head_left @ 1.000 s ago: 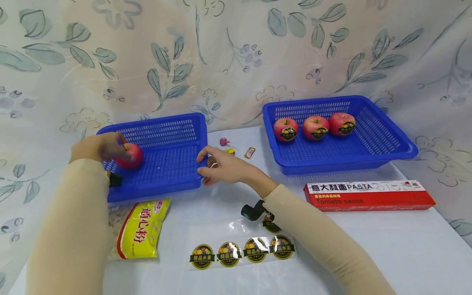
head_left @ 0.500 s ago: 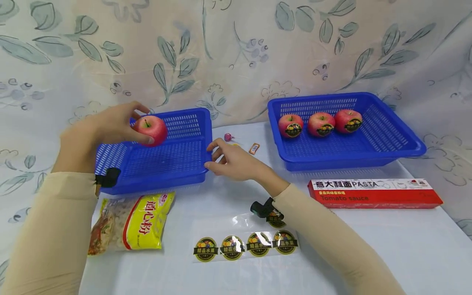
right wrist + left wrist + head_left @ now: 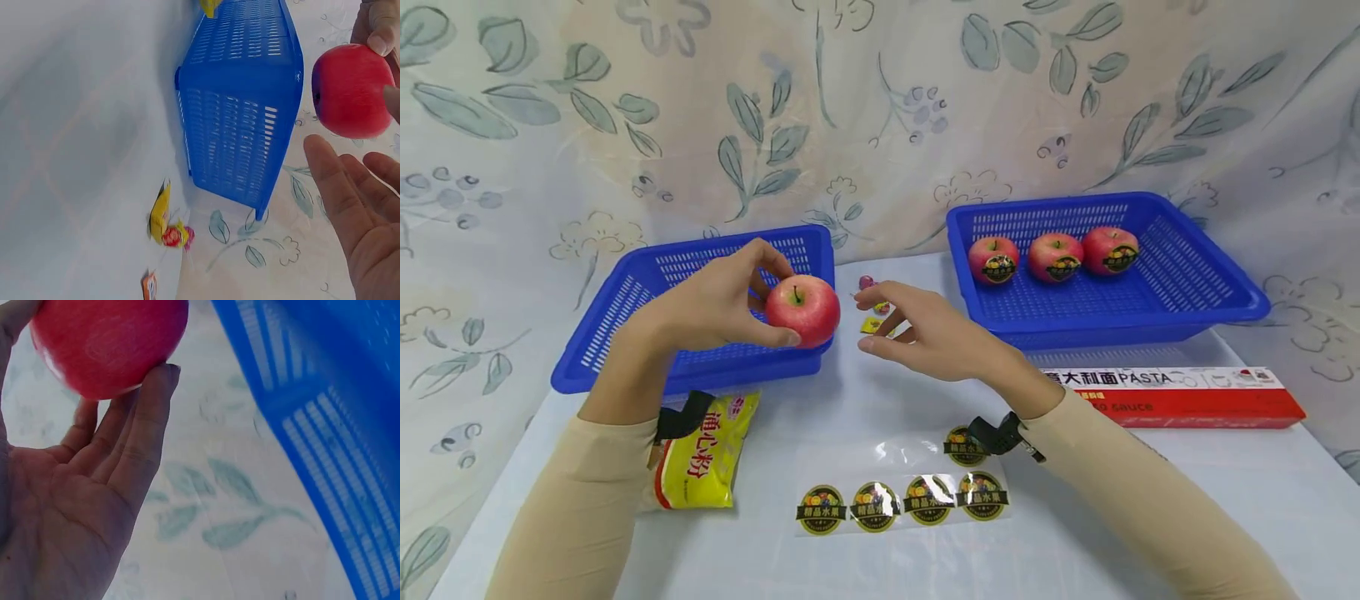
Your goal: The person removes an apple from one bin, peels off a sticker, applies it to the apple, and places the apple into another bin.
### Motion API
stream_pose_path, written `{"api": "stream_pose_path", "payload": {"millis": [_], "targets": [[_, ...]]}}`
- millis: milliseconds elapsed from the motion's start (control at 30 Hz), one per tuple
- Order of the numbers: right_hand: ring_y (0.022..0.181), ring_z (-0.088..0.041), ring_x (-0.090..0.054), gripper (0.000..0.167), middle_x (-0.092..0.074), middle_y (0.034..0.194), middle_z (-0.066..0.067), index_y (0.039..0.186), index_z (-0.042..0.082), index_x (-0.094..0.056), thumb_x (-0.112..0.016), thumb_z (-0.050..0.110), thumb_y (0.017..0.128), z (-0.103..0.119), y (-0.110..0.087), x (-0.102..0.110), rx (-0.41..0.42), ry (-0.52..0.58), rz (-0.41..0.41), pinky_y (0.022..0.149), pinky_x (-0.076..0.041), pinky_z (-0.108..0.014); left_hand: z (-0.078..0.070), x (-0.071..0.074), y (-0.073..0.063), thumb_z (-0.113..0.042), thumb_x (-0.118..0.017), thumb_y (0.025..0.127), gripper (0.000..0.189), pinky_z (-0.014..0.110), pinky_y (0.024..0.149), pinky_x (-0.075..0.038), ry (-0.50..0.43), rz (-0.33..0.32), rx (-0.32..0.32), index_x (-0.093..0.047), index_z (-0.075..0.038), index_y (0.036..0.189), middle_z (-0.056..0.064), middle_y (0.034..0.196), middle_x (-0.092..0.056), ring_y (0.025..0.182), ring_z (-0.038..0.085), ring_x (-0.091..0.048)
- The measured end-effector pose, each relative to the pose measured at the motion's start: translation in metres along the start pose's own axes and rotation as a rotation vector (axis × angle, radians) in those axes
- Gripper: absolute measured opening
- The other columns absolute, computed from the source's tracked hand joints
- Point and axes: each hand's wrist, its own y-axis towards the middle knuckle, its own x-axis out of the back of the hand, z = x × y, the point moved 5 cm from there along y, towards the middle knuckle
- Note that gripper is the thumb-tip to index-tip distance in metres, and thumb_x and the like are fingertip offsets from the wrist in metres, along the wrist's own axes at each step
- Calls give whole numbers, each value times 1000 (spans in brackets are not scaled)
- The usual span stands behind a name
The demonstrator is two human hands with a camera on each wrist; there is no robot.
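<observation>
A red apple is held in my left hand, thumb at the front and fingers behind it, above the right side of the left blue basket. In the left wrist view the fingertips press against the underside of the apple. My right hand is just right of the apple, fingers spread and bent toward it, holding nothing. From the right wrist, the apple shows beyond my right fingers. No sticker shows on this apple.
At the right, another blue basket holds three stickered apples. A red pasta box lies before it. A yellow bag lies front left, a sheet of round stickers front centre. Small candies lie between the baskets.
My left hand has lifted the apple out of the left basket and carried it right. My right hand has left that basket's right edge and moved slightly right, beside the apple.
</observation>
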Motion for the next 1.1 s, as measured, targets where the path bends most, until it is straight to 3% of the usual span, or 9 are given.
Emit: {"api": "stream_pose_path", "payload": {"millis": [333,500,667,900,1100], "targets": [[100,-11,-71,55,-60,137,-4,141,12,-54,-77,28,94,-9,-25,3,-2,47,-36,82,-61,-27,-26,-46,11,-27,-95,70,72,37,87,-60,-89,37,-157,-52,-15,126,1,121,-67,104,18,-67],[102,-10,-71,56,-61,134,1,140,14,-53,-80,25,92,-20,-34,4,-26,71,-35,84,-60,-27,-35,-63,15,-27,-95,73,69,35,86,-60,-99,18,-213,-54,-15,127,-2,122,-66,102,15,-66],[105,-15,-71,61,-60,137,-3,145,13,-48,-78,19,93,-29,-46,7,-50,63,-4,85,-60,-28,-40,-84,20,-29,-91,79,67,34,88,-58,-73,3,-229,-53,-16,133,-3,127,-65,108,14,-64],[105,-19,-71,65,-62,136,-7,147,9,-44,-78,17,93,-42,-58,3,-104,-38,100,84,-60,-27,-39,-112,23,-20,-85,86,68,36,96,-58,-34,67,-269,-51,-8,143,5,135,-60,119,19,-63],[99,-19,-71,61,-63,132,-11,144,5,-46,-78,13,92,-51,-61,-1,-120,-122,108,81,-60,-29,-31,-128,31,-20,-81,90,69,36,101,-55,-1,118,-253,-45,-7,149,6,143,-56,125,20,-61]]}}
